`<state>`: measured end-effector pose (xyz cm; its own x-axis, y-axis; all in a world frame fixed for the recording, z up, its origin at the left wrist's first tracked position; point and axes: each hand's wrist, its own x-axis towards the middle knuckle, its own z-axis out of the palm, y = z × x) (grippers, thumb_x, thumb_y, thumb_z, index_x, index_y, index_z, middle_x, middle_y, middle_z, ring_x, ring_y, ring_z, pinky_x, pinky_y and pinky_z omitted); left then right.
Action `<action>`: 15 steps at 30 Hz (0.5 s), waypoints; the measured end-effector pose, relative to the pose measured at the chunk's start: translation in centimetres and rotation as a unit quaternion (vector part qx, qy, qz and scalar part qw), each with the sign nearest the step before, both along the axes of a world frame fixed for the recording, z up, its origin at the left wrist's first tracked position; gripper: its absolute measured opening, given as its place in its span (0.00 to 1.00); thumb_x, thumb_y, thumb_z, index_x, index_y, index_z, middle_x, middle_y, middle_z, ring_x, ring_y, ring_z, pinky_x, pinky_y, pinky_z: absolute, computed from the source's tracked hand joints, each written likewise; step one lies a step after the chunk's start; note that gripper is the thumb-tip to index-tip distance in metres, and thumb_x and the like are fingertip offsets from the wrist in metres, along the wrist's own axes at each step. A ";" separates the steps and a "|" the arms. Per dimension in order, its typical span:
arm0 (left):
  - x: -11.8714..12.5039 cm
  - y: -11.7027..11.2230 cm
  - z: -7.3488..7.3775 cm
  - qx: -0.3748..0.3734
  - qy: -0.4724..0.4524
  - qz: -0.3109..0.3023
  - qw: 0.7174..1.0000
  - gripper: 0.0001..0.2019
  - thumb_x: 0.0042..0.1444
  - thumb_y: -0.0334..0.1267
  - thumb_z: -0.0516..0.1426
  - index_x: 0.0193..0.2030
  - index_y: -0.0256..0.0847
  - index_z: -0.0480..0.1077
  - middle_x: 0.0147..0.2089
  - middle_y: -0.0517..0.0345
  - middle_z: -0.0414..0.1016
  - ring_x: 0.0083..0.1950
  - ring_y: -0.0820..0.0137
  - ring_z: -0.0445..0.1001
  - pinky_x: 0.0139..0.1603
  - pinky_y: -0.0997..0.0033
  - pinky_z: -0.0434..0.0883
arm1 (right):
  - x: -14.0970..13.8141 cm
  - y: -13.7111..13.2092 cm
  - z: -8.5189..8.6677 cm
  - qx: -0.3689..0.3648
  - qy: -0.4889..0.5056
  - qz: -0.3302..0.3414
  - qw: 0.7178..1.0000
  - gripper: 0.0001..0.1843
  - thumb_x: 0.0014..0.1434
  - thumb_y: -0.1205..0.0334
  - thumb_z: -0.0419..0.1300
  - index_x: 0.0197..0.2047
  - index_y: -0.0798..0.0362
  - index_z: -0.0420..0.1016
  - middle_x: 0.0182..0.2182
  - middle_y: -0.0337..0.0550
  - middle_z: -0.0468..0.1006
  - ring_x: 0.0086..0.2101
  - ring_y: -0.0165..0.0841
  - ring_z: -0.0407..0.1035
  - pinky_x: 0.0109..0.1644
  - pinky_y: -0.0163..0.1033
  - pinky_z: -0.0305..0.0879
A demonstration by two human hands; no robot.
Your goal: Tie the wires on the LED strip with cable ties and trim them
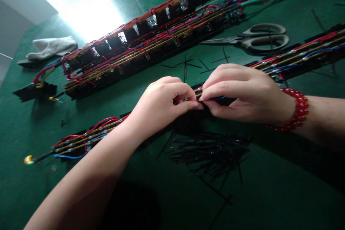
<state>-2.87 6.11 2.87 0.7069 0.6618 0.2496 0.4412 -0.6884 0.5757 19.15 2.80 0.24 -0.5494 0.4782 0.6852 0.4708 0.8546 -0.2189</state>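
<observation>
A long black strip assembly (pixel 81 142) with brass rails and red and blue wires runs diagonally across the green mat from lower left to upper right. My left hand (pixel 161 104) and my right hand (pixel 242 95) meet over its middle, fingers curled and pinched together on it. What the fingertips pinch is too small to name; it may be a thin black tie. A red bead bracelet (pixel 296 109) circles my right wrist. A loose pile of black cable ties (pixel 212 151) lies just in front of my hands.
Another, thicker wired strip assembly (pixel 140 43) lies further back. Grey-handled scissors (pixel 256 37) rest at the upper right. Cut tie ends (pixel 188 63) are scattered behind my hands. A white cloth (pixel 52 46) sits at the far left. A green mat (pixel 283 187) covers the table.
</observation>
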 end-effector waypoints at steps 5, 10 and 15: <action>0.0 -0.1 0.0 0.002 -0.022 -0.008 1.000 0.05 0.58 0.37 0.65 0.32 0.41 0.78 0.28 0.63 0.70 0.32 0.75 0.67 0.35 0.76 0.65 | 0.3 0.0 -0.1 -0.016 0.001 -0.007 1.000 0.05 0.62 0.69 0.62 0.39 0.49 0.76 0.37 0.41 0.81 0.36 0.32 0.76 0.41 0.39 0.74; -0.1 -0.3 0.2 -0.009 -0.028 -0.006 1.000 0.06 0.62 0.40 0.62 0.39 0.41 0.79 0.35 0.59 0.74 0.35 0.73 0.69 0.38 0.76 0.68 | 0.6 0.0 -0.3 -0.017 0.005 0.002 1.000 0.05 0.63 0.67 0.62 0.40 0.48 0.77 0.38 0.41 0.81 0.37 0.32 0.76 0.42 0.39 0.74; -0.1 -0.3 0.2 -0.016 -0.014 -0.015 1.000 0.08 0.63 0.42 0.61 0.40 0.42 0.81 0.35 0.58 0.75 0.35 0.73 0.70 0.40 0.75 0.70 | 0.5 -0.1 -0.3 -0.016 0.006 -0.002 1.000 0.04 0.63 0.67 0.62 0.39 0.48 0.77 0.38 0.41 0.81 0.37 0.32 0.76 0.40 0.38 0.74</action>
